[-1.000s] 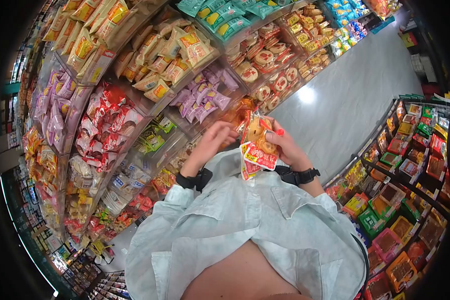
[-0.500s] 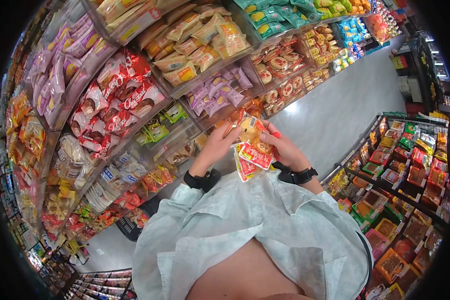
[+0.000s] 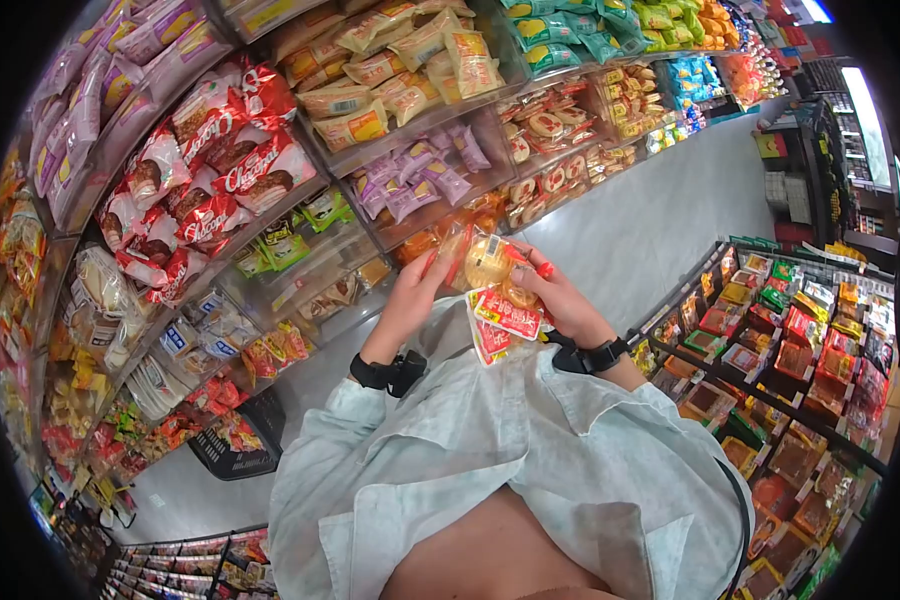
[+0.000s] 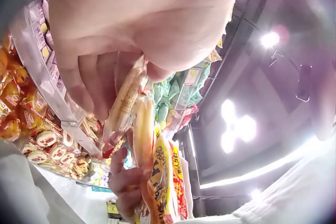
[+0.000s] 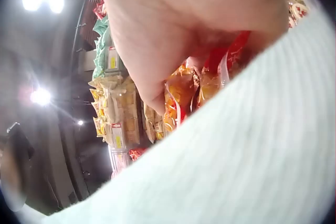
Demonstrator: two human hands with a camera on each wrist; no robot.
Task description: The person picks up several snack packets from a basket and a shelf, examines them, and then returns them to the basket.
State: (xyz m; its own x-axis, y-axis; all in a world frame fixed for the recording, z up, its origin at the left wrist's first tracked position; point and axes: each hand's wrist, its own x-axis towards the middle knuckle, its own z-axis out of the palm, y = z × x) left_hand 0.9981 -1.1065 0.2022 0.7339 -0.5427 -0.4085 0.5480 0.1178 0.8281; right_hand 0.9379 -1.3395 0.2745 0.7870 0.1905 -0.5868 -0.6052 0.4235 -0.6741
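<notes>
In front of the shirt, my left hand (image 3: 408, 302) pinches the edge of a clear-wrapped round pastry (image 3: 487, 262) between thumb and fingers. The left wrist view shows this wrapped pastry (image 4: 126, 98) edge-on under the thumb. Close beside it, my right hand (image 3: 567, 300) grips several snack packets, its thumb lying over them. Among these are a second wrapped pastry (image 4: 143, 129) and red-and-white packets (image 3: 508, 314) hanging below. In the right wrist view, the sleeve hides much of what the right hand (image 5: 184, 19) holds; red wrapper edges (image 5: 223, 58) show beneath its palm.
Clear bins ahead and left hold red Chocopai packs (image 3: 265, 172), cream-coloured packs (image 3: 380, 70) and purple packs (image 3: 410, 180). A black basket (image 3: 238, 440) stands on the floor at lower left. Another rack (image 3: 810, 350) of packaged snacks lines the right, across the grey floor (image 3: 650, 190).
My left hand, earlier apart from the packets with loose fingers, has come in and taken hold of the wrapped pastry. The head view has shifted, bringing the black basket into sight.
</notes>
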